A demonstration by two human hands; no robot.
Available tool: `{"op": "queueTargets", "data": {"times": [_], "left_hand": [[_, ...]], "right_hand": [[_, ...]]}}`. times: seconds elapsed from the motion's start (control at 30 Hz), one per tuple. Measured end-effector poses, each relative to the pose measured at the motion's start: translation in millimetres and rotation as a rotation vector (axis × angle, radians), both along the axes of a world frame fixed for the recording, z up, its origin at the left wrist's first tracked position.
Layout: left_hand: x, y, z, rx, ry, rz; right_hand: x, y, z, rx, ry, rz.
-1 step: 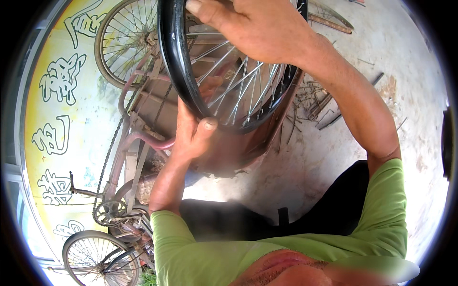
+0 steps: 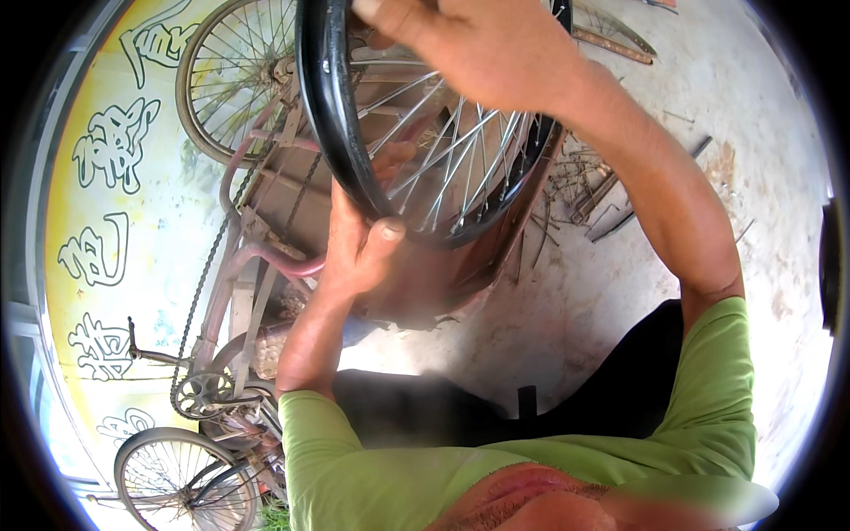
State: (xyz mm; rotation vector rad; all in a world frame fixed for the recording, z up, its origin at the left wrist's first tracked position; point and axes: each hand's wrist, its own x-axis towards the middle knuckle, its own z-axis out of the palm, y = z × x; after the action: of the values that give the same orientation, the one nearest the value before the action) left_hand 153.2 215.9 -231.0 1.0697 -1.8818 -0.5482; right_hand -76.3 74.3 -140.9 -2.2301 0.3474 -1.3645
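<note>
Left grip [image 2: 352,252] first, and it's closed around the lower left of the black wheel rim [image 2: 322,97], thumb on one side, fingers showing through the wheel on the other; higher up, the right grip [image 2: 500,53] lies across the top of the wheel, thumb by the rim's upper left edge, and whether its fingers pinch anything I cannot tell, they're mostly hidden; the rim itself is tilted at the upper middle of the view, its top cut off, silver spokes [image 2: 450,155] crisscrossing inside; behind it, a rusty brown cart [image 2: 283,190], a spoked wheel [image 2: 272,73] at upper left, a toothed chainring [image 2: 203,395] lower down; over on the right, thin metal rods [image 2: 580,181] lie scattered on the pale floor [image 2: 620,274]; far left, black outlined writing on a yellow-and-white wall [image 2: 168,230]
</note>
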Motion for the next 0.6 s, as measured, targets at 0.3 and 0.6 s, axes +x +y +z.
{"op": "queueTargets", "data": {"times": [0.3, 0.6], "left_hand": [[3.6, 2.5, -0.9, 0.045, -0.006, -0.029], [6.7, 20.5, 2.6, 0.216, 0.014, 0.098]], "right_hand": [[7.5, -13.7, -9.4, 0.318, -0.059, 0.308], [5.8, -7.2, -3.1, 0.412, -0.105, 0.334]]}}
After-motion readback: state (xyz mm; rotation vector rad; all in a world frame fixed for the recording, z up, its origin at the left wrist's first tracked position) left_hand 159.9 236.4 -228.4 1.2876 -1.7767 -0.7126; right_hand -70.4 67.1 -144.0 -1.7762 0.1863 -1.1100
